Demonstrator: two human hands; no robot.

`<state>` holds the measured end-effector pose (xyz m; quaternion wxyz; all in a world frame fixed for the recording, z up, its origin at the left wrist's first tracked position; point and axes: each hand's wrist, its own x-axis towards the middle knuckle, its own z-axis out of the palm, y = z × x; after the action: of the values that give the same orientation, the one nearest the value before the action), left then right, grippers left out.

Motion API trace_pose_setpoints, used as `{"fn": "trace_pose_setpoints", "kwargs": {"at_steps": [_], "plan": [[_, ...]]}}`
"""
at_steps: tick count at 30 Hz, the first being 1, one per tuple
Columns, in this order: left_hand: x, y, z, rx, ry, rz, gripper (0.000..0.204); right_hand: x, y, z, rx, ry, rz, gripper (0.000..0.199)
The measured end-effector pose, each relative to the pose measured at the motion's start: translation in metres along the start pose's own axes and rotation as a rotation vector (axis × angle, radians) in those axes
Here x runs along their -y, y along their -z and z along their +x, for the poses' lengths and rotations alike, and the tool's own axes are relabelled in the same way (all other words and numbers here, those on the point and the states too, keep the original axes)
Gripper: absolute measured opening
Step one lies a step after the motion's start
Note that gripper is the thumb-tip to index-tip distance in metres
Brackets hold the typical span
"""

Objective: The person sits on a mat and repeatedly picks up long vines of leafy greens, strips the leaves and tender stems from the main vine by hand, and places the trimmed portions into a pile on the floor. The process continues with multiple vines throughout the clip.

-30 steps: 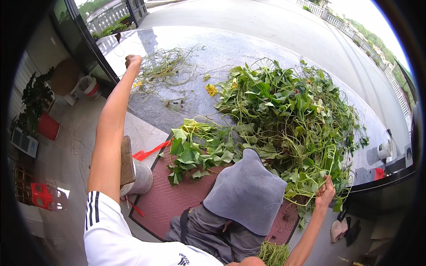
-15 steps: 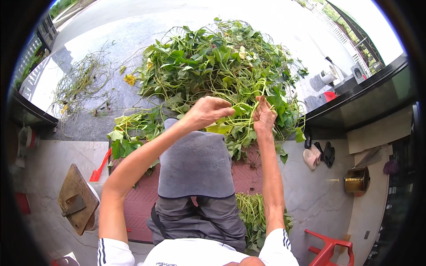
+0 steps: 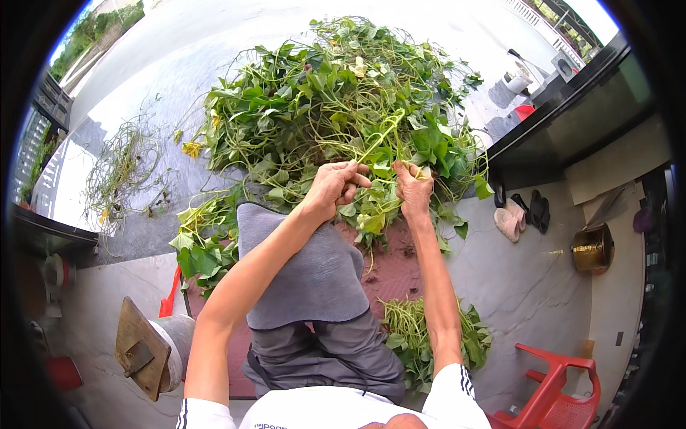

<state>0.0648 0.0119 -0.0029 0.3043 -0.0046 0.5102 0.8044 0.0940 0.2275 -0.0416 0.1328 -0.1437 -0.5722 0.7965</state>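
Observation:
A big heap of green leafy vines [image 3: 336,100] lies on the ground in front of me. My left hand [image 3: 332,187] and my right hand [image 3: 414,189] are both closed on one long vine stem [image 3: 382,139] at the heap's near edge, a hand's width apart. A grey cloth [image 3: 304,275] covers my raised knee below my left forearm. A bunch of picked green stems [image 3: 421,336] lies on the floor under my right forearm. A smaller bunch of leaves [image 3: 204,247] lies to the left of my knee.
A dark red mat [image 3: 389,275] is under me. A wooden chopping block [image 3: 143,350] sits at lower left, a red plastic chair [image 3: 554,386] at lower right. Slippers [image 3: 518,214] and a brass pot [image 3: 592,248] stand on the right. Stripped vines [image 3: 125,168] lie far left.
A second ago my left arm was stretched far out to the left over the stripped vines. It came back to the heap, and now both hands grip one stem.

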Motion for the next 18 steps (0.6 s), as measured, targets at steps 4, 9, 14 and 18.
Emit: {"fn": "trace_pose_setpoints", "kwargs": {"at_steps": [4, 9, 14, 18], "plan": [[-0.003, 0.006, -0.001, 0.052, 0.132, -0.191, 0.033, -0.005, -0.02, -0.031, -0.018, 0.169, -0.166, 0.016], [-0.001, 0.004, 0.004, 0.221, 0.232, -0.297, 0.036, -0.013, -0.045, -0.029, 0.118, 0.182, -0.072, 0.027], [-0.005, 0.0, 0.005, 0.18, 0.239, -0.362, 0.034, -0.042, -0.053, -0.016, -0.062, 0.301, -0.088, 0.025], [-0.009, 0.005, 0.004, 0.108, 0.248, -0.424, 0.035, -0.032, -0.055, -0.051, -0.255, 0.308, -0.183, 0.022]]}}
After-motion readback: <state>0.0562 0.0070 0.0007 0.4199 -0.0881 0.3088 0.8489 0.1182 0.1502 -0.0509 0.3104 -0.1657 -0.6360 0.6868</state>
